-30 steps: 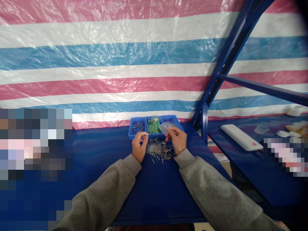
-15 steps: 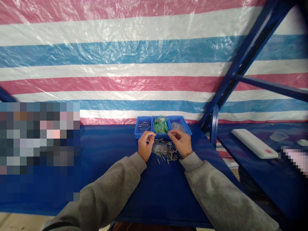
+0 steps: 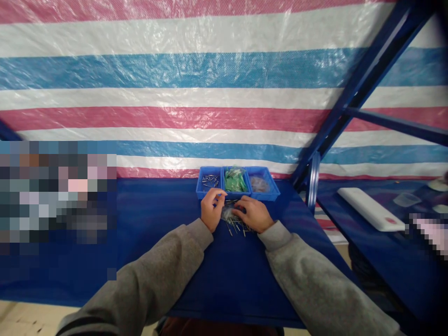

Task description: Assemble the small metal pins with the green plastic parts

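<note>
My left hand (image 3: 212,208) is closed in a pinch just in front of the bin's left compartment; whatever its fingertips hold is too small to make out. Over the pile, my right hand (image 3: 255,213) has its fingers bent and thumb drawn in, and anything between them is hidden. Beneath and between the hands lie many thin metal pin-like pieces (image 3: 235,227), with a clear plastic bag (image 3: 228,214) on them. Behind stands a blue three-compartment bin (image 3: 199,193). It contains similar metal pieces (image 3: 210,180) at left, green packaging (image 3: 235,181) in the middle and clear plastic (image 3: 259,185) at right.
The blue table (image 3: 157,210) meets a striped tarp wall (image 3: 192,119) at the back. A blue metal frame (image 3: 313,182) rises at its right edge. On a second table lie a white oblong object (image 3: 370,209) and a clear plastic dish (image 3: 406,200). The left side is pixelated.
My right hand has moved left and slightly down, from in front of the right compartment to over the clear bag and metal pieces. My left hand has stayed nearly in place.
</note>
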Action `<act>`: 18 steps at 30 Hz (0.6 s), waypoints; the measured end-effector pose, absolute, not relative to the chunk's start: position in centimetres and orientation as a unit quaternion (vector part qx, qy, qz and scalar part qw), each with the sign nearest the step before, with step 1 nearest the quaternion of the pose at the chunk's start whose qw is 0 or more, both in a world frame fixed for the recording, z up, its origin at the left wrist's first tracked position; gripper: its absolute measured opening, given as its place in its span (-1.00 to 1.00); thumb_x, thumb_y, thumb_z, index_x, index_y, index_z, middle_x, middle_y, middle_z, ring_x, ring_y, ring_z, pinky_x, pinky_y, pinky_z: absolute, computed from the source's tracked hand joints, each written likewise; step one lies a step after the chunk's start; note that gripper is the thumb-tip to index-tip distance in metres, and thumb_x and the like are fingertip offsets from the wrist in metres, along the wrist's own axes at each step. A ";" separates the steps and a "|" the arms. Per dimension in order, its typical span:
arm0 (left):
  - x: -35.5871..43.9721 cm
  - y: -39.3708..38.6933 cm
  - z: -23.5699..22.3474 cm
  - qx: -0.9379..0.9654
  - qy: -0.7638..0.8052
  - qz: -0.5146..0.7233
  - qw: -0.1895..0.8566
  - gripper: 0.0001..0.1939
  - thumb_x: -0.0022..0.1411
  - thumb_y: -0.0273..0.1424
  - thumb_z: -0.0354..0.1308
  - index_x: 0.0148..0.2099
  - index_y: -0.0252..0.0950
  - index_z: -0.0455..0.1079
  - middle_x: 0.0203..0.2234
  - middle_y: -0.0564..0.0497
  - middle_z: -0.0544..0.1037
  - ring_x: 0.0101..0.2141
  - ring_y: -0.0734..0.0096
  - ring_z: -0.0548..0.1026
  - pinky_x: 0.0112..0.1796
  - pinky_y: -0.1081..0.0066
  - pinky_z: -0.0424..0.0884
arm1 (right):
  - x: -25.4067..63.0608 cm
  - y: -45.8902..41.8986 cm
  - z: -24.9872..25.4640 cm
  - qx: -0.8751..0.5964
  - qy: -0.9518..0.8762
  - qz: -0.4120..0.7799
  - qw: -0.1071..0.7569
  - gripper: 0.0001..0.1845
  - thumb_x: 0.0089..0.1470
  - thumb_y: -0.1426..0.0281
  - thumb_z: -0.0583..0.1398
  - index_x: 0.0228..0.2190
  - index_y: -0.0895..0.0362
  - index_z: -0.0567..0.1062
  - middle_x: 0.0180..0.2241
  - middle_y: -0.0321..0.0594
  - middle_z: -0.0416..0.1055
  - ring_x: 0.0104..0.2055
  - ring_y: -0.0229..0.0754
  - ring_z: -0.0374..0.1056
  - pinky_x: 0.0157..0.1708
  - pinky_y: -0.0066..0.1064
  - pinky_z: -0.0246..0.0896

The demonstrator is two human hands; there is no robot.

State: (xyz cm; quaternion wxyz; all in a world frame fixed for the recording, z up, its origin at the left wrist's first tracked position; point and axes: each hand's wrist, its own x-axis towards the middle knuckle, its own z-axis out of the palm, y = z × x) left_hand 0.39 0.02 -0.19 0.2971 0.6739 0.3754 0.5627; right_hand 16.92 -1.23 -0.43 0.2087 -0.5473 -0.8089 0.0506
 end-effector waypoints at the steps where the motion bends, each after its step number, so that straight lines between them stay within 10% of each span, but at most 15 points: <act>1: 0.4 0.0 -0.2 0.674 0.374 0.565 0.296 -0.85 0.22 -0.34 0.02 -0.29 -0.30 0.35 -0.35 -0.02 0.39 -0.50 0.53 0.36 -0.49 0.52 0.33 | 16.9 -1.3 -0.4 -0.544 -0.810 0.050 0.212 -0.74 0.04 0.17 0.14 -0.35 0.07 0.51 -0.35 -0.25 0.39 -0.33 -0.24 0.35 -0.36 -0.46 0.14; 18: 0.2 0.0 -0.2 0.671 0.373 0.567 0.298 -0.85 0.22 -0.35 0.02 -0.28 -0.31 0.34 -0.35 -0.02 0.38 -0.50 0.54 0.35 -0.50 0.53 0.33 | 16.7 -1.3 -1.0 -0.525 -0.820 0.046 0.225 -0.75 0.00 0.22 0.19 -0.30 0.10 0.48 -0.27 -0.22 0.38 -0.25 -0.21 0.35 -0.27 -0.44 0.18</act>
